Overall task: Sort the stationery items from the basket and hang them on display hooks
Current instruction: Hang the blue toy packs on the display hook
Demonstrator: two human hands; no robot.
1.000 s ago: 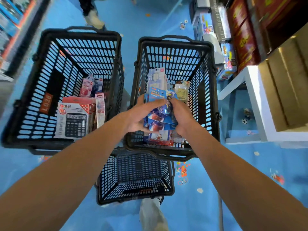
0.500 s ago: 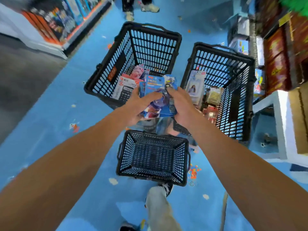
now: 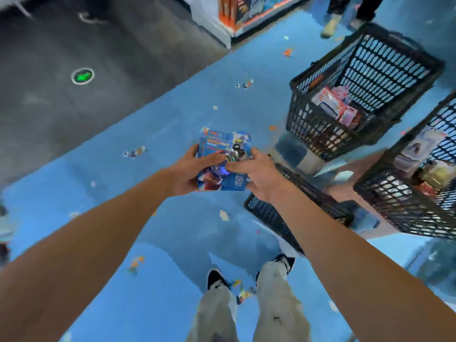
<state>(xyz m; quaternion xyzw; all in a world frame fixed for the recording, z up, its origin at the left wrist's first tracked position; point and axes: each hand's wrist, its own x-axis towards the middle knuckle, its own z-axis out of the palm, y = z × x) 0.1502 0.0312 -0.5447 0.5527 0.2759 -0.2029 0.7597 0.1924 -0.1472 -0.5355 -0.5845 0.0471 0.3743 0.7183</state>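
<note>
Both your left hand [image 3: 185,174] and right hand [image 3: 259,177] have fingers curled round the blue packs [image 3: 223,156], which you lifted from the basket [image 3: 394,208] and now hold over the floor [image 3: 172,114], ready to hang.

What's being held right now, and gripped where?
A bundle of blue carded packs, held by both hands: the left hand grips its left edge, the right hand grips its right edge, and both thumbs lie across the front.

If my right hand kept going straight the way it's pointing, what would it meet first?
The blue blister packs it grips: the right hand points up-left into them. Just beyond lies the left hand, holding their other side, though depth is unclear.
</note>
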